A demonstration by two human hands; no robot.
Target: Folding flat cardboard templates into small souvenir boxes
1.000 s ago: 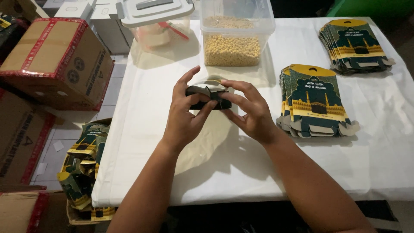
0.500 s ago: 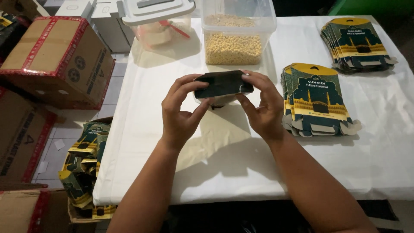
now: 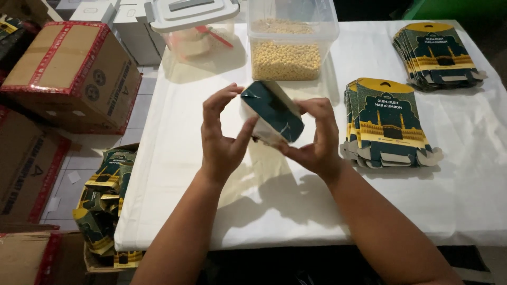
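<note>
A small dark green cardboard box (image 3: 273,112), folded into shape, is held above the white tablecloth (image 3: 296,195) at the middle of the table, tilted so that one green panel faces up and a pale end faces down toward the person. The right hand (image 3: 316,138) carries it from the right and from below: its fingers curl around the far right edge and its thumb lies under the lower corner, closed on the box. The left hand (image 3: 222,136) stands just to the left of the box, its thumb touching the pale lower end near the corner, while its forefinger arches over the upper left corner with the tip close to the edge; whether that fingertip touches cannot be told, and the other fingers are loosely bent and apart from the box. Just right of the right hand lies a stack of flat printed box blanks (image 3: 387,123), green and yellow; a second stack of blanks (image 3: 437,54) lies at the far right corner. Beyond the box stands a clear plastic tub of yellow beans (image 3: 285,50), and left of it a lidded clear container (image 3: 194,26). On the floor to the left are taped cardboard cartons (image 3: 68,74) and an open carton of finished green boxes (image 3: 103,203).
</note>
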